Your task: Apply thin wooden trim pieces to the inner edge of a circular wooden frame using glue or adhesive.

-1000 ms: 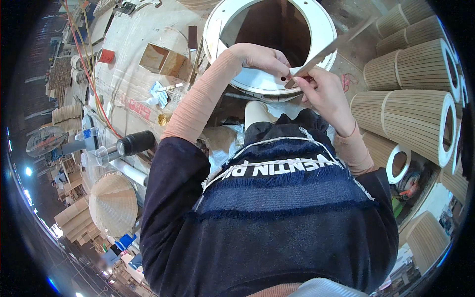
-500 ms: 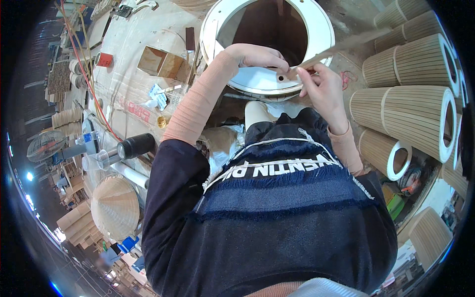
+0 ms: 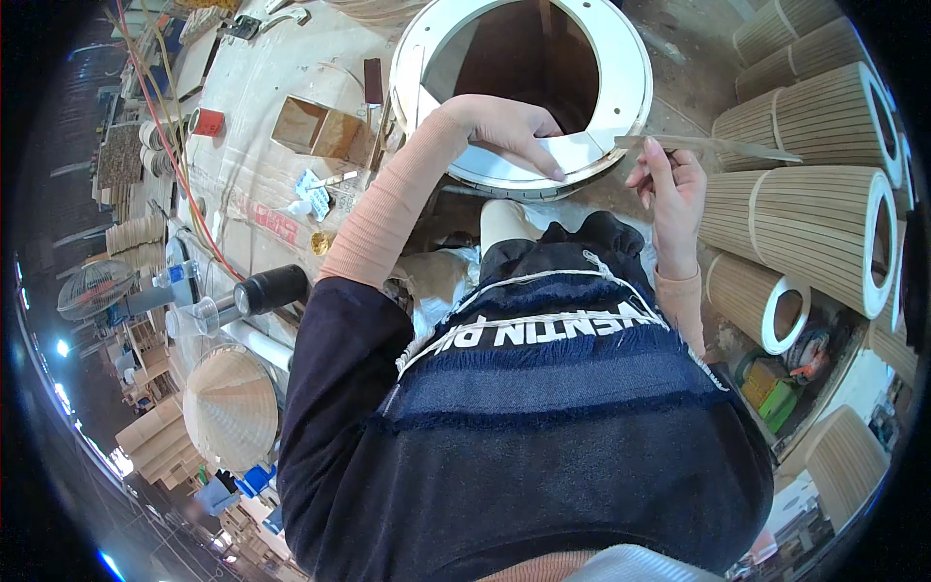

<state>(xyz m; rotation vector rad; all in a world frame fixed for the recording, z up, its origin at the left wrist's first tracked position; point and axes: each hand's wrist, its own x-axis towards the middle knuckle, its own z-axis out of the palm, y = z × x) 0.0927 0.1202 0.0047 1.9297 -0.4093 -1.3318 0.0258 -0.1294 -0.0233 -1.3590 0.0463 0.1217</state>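
Note:
A round drum (image 3: 465, 184) with a white ring (image 3: 626, 73) on its top stands in front of me, its dark hollow inside in view. My left hand (image 3: 504, 128) grips the near part of the ring, one digit lying across the white surface and the others bent toward the inner edge. To the right of the drum, my right hand (image 3: 676, 184) pinches a thin, pale wood-like strip (image 3: 747, 148) between thumb and fingers. The strip's left end lies close to the ring's outer edge; whether they touch I cannot tell.
Slatted wooden drums with white end rings (image 3: 795, 213) lie on their sides at the right. On the left are an open wooden box (image 3: 325, 128), a red roll (image 3: 206, 121), a black cylinder (image 3: 272, 288), a fan (image 3: 97, 288), a conical hat (image 3: 231, 407) and hanging hoses (image 3: 179, 165).
My right hand has moved right, away from the ring, with the strip, which has swung from slanting upward to nearly level. My left hand's fingers have shifted and now lie over the ring.

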